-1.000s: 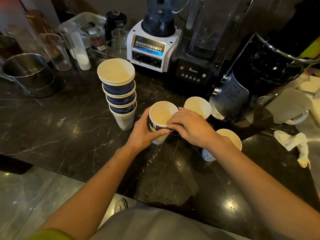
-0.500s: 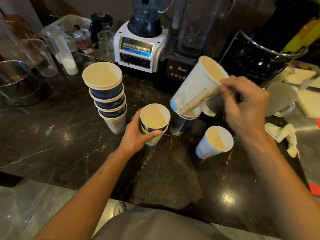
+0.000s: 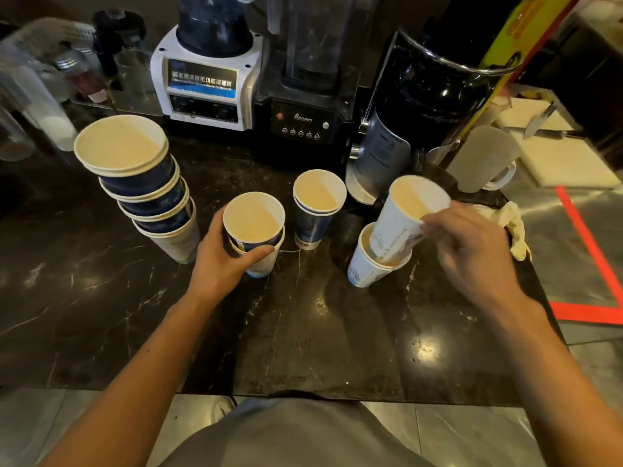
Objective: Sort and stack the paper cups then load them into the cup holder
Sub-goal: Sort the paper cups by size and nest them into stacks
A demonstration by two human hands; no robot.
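The right hand [image 3: 472, 251] has carried the raised white cup [image 3: 401, 214] down, tilted, into the cup [image 3: 365, 269] standing nearest it.

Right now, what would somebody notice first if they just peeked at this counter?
Probably the leaning tower of paper cups at the left of the dark counter. Next, the right hand pushing a tilted white cup into another cup, while the left hand grips a short stack in the middle. Blenders stand behind.
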